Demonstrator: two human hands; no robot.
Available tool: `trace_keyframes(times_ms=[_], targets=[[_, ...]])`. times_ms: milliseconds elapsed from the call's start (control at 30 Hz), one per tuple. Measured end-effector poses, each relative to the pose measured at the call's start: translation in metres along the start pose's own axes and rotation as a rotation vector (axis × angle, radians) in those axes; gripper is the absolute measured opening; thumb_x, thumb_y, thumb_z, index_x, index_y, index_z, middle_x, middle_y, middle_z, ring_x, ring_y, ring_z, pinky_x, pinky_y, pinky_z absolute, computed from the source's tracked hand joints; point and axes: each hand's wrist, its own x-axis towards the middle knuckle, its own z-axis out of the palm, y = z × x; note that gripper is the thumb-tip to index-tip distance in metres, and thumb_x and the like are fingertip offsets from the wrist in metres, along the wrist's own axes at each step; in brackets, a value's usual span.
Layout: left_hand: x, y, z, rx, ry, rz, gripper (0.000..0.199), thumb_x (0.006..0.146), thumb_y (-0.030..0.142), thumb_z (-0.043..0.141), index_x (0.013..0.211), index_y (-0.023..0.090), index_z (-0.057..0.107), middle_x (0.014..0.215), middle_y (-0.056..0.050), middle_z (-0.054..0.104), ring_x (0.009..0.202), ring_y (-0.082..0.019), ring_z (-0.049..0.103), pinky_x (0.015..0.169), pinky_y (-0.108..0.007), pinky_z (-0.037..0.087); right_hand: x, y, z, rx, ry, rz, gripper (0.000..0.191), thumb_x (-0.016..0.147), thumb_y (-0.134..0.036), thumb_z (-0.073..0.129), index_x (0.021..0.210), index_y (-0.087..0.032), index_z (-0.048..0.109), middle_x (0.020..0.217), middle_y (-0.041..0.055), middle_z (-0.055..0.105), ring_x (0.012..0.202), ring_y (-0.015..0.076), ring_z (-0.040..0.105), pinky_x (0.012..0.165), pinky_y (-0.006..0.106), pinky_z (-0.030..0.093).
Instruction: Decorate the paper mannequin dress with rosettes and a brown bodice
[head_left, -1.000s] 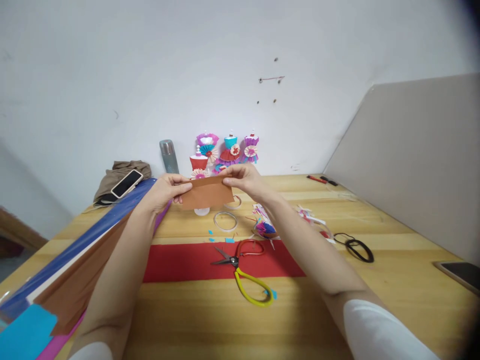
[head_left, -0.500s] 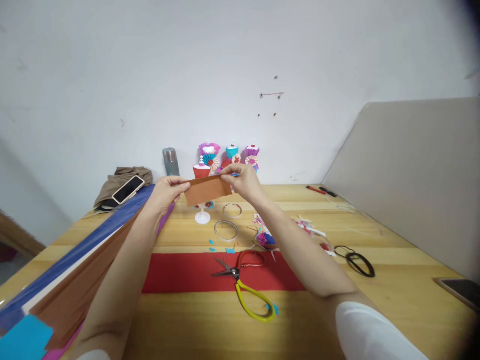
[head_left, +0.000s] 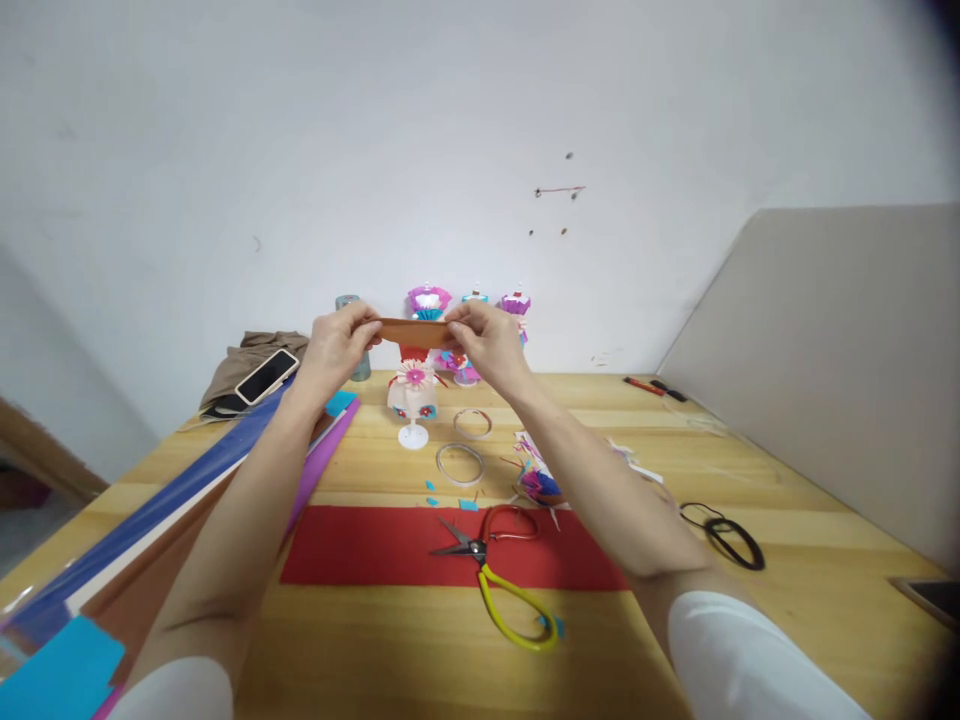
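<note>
A strip of brown paper [head_left: 415, 333] is stretched between my two hands, raised in front of a small dress stand. My left hand [head_left: 341, 340] pinches its left end, and my right hand [head_left: 484, 340] pinches the right end. Behind and below the paper, the stand wears a cream skirt [head_left: 411, 395] with a pink flower; its top is partly hidden. Scissors [head_left: 476, 548] with one red and one yellow handle lie with blades apart on a red paper sheet [head_left: 345, 545], nearer to me than the stand.
Several dressed stands [head_left: 514, 305] are by the wall. Two rings [head_left: 460, 464], paper scraps [head_left: 541, 484] and a black band [head_left: 735, 543] lie on the table. Coloured sheets [head_left: 187, 510], a phone [head_left: 267, 377], brown cloth [head_left: 232, 365] and a bottle [head_left: 362, 368] are at the left.
Both hands have lifted the brown paper higher, and it now looks narrower, showing more of the cream skirt below. The camera view has shifted slightly left.
</note>
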Motion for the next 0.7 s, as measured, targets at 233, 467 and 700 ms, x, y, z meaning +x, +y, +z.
trace_keyframes(times_ms=[233,467,700], targets=[[0.003,-0.006,-0.003,0.223,-0.067,0.14,0.014,0.09,0.032,0.053,0.088,0.019,0.059,0.072,-0.002,0.066,0.068,-0.019,0.067,0.069,-0.03,0.05,0.001,0.016,0.002,-0.058,-0.02,-0.029,0.005,0.088,-0.019,0.055,0.089,-0.023,0.057,0.07,0.0016,0.069,0.068,0.021,0.07,0.072,0.04,0.058],[0.008,-0.012,-0.003,0.27,-0.116,0.183,0.013,0.091,0.029,0.05,0.085,0.02,0.057,0.065,0.001,0.063,0.061,-0.018,0.065,0.065,-0.03,0.048,0.006,0.028,0.005,-0.024,-0.013,-0.033,0.005,0.085,-0.019,0.055,0.087,-0.023,0.056,0.064,0.0007,0.068,0.06,0.0227,0.07,0.064,0.041,0.058],[0.014,-0.012,-0.005,0.242,-0.104,0.225,0.017,0.089,0.032,0.053,0.088,0.018,0.062,0.073,-0.001,0.067,0.067,-0.017,0.065,0.067,-0.029,0.05,0.005,0.019,0.005,0.093,-0.031,0.057,0.005,0.084,-0.019,0.055,0.083,-0.023,0.053,0.063,-0.0001,0.064,0.058,0.0242,0.071,0.05,0.034,0.052]])
